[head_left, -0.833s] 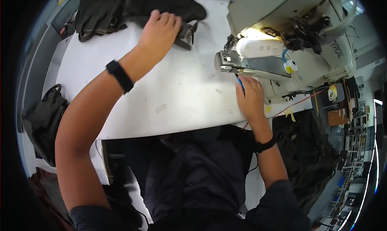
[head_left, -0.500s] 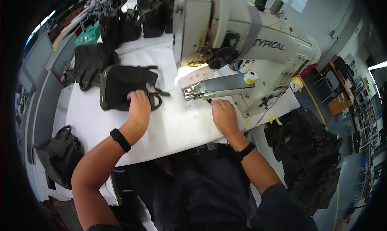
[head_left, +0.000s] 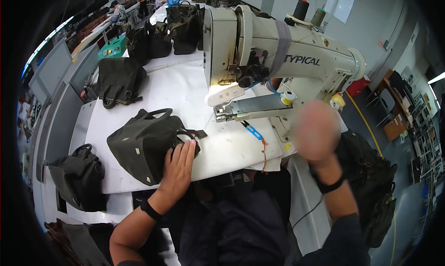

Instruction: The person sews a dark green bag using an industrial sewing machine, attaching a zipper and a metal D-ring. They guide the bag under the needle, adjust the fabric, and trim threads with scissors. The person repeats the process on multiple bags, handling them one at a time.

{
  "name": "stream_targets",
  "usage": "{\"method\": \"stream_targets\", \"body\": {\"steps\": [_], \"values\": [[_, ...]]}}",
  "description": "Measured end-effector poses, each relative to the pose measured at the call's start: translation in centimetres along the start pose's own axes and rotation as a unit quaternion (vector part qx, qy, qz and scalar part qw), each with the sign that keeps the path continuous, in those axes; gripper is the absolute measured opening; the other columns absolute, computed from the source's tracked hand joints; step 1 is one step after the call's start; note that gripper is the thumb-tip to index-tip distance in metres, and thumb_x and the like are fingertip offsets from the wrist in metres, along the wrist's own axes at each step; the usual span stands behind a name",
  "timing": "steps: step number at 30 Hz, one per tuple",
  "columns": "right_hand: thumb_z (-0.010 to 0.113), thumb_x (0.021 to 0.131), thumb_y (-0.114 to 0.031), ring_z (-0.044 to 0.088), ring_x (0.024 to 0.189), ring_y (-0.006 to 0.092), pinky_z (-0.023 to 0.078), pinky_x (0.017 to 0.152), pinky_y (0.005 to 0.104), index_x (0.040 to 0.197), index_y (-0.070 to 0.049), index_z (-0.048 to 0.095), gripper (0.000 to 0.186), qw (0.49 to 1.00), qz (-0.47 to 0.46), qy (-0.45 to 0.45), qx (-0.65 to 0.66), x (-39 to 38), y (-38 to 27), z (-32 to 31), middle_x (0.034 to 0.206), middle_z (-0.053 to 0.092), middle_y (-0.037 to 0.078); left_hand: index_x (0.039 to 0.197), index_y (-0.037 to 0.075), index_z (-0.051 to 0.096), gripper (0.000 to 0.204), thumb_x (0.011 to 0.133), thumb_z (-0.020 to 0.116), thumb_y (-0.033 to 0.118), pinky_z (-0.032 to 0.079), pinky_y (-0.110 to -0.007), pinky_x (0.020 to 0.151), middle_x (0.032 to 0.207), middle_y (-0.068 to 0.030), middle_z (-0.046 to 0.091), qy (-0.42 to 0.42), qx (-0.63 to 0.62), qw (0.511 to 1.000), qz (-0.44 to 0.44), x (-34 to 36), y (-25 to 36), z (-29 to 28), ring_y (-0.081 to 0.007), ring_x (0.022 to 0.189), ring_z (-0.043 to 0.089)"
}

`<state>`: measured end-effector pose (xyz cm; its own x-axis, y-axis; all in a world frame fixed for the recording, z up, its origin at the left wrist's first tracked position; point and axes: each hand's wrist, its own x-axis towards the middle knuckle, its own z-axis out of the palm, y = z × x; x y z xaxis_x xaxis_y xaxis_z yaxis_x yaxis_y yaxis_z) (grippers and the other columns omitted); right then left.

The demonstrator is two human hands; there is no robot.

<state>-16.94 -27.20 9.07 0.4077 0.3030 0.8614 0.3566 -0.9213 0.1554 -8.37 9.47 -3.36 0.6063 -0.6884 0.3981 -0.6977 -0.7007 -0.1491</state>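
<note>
A dark green bag (head_left: 143, 145) lies tilted on the white tabletop, its handles toward the sewing machine. My left hand (head_left: 178, 168) rests against the near right side of the bag, fingers stretched out beside a handle. My right hand (head_left: 317, 129) is up at the right of the machine base, smeared by motion, so its fingers cannot be made out. Blue-handled thread snips (head_left: 252, 130) with an orange cord lie in front of the sewing machine arm (head_left: 259, 106), touched by neither hand.
The sewing machine (head_left: 315, 48) takes up the far right of the table (head_left: 222, 159). Dark bags stand at the far side, one bag (head_left: 118, 80) at far left and another bag (head_left: 79, 178) at near left. A dark pile of bags (head_left: 371, 173) hangs at right.
The bag has come nearer to me and turned, with my left hand moving along. My right hand has left the thread snips on the table and moved right.
</note>
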Motion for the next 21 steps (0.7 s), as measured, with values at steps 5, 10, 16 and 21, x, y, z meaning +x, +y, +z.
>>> {"method": "stream_targets", "body": {"steps": [5,10,16,21], "values": [[0.064,0.103,-0.018,0.064,0.121,0.0307,0.046,0.107,0.0378,0.126,0.001,0.069,0.030,0.972,0.159,0.141,-0.101,8.2,16.6,-5.7,0.127,0.068,0.018,0.147,-0.008,0.050,0.055,0.094,0.059,0.006,0.043,-0.044,0.106,0.138,-0.0183,0.061,0.072,-0.062,0.995,-0.021,-0.2,0.5,1.5,-0.0293,0.126,0.057],[0.068,0.096,-0.038,0.070,0.100,0.0278,0.052,0.092,0.0390,0.118,0.002,0.073,0.046,0.877,0.378,-0.110,-0.275,8.9,36.2,-6.9,0.105,0.075,0.019,0.146,-0.008,0.052,0.054,0.093,0.058,0.004,0.044,-0.043,0.104,0.132,-0.0167,0.062,0.100,-0.101,0.990,-0.011,0.4,1.4,2.3,-0.0295,0.122,0.058],[0.067,0.100,-0.042,0.071,0.086,0.0247,0.053,0.082,0.0366,0.109,0.004,0.075,0.048,0.885,0.456,-0.057,-0.082,5.1,37.4,-5.4,0.093,0.077,0.018,0.144,-0.007,0.055,0.054,0.092,0.059,0.003,0.044,-0.043,0.101,0.129,-0.0163,0.061,0.092,-0.108,0.990,-0.011,-0.1,0.9,2.7,-0.0297,0.122,0.058],[0.057,0.109,-0.040,0.063,0.098,0.0137,0.049,0.093,0.0296,0.123,0.003,0.071,0.047,0.872,0.383,0.301,0.047,-3.2,31.4,-0.7,0.107,0.074,0.009,0.145,-0.007,0.055,0.057,0.089,0.060,0.001,0.043,-0.044,0.103,0.129,-0.0156,0.060,0.106,-0.113,0.988,-0.023,-0.4,0.7,2.7,-0.0302,0.123,0.057]]}}
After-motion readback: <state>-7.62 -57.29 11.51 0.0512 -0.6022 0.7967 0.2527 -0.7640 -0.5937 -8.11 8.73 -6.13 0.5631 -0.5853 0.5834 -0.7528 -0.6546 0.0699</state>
